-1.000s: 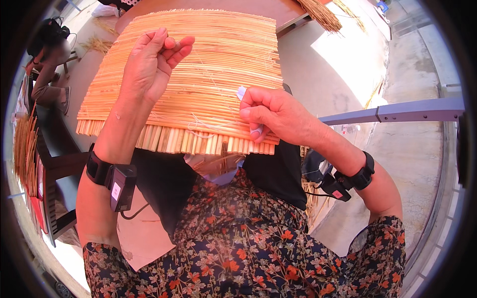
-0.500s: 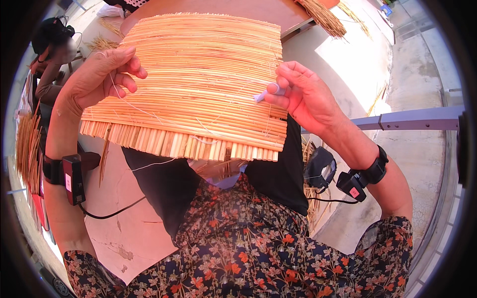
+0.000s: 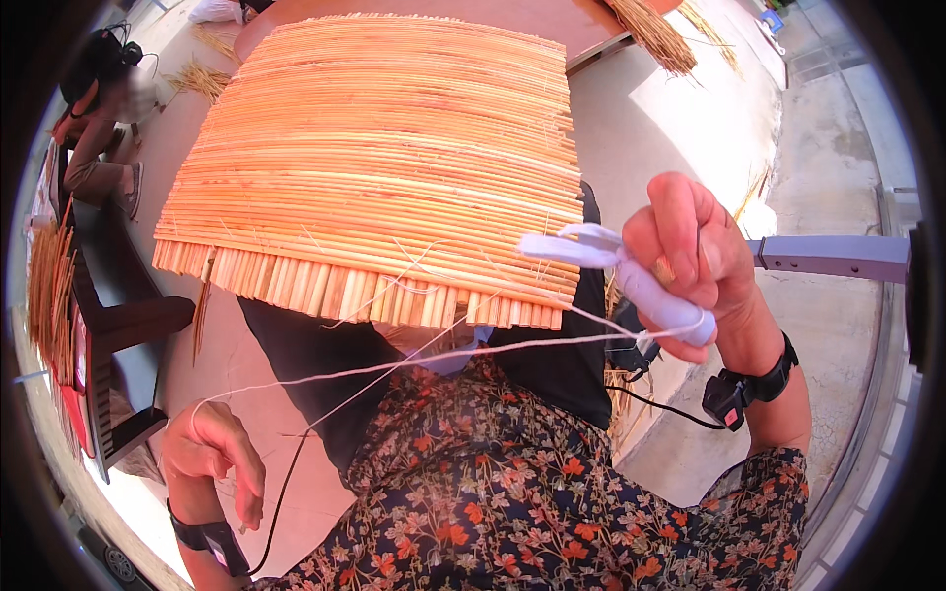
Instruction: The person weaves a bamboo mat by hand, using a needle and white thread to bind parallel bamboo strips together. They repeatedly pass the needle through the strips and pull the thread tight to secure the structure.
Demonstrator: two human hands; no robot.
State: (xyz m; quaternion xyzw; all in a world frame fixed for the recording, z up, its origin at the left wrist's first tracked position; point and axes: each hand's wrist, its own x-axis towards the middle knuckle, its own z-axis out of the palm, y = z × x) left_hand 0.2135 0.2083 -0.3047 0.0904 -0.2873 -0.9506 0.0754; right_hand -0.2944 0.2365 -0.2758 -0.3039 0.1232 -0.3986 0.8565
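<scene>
A mat of straw-coloured reed stalks [image 3: 384,158], bound by rows of thread, lies across my lap and the table edge. A white string [image 3: 473,350] stretches between my hands below the mat's near edge. My left hand [image 3: 217,448] is low at the left, its fingers curled and the string looped round it. My right hand [image 3: 705,246] is closed, raised right of the mat. A lavender cloth strip [image 3: 660,295] wraps one of its fingers, with two loose tails. The string passes round that wrapped finger and is pulled taut.
A reddish-brown table [image 3: 463,25] stands beyond the mat, with a reed bundle [image 3: 655,34] at its right corner. Another person [image 3: 99,148] sits at the far left. More reeds [image 3: 49,295] stand beside a dark bench [image 3: 118,305]. A purple-grey bar [image 3: 828,252] juts in at the right.
My left hand has dropped from the mat's left side down toward me, drawing the string out. My right hand has moved right and turned over, toward the camera. The string is now tighter.
</scene>
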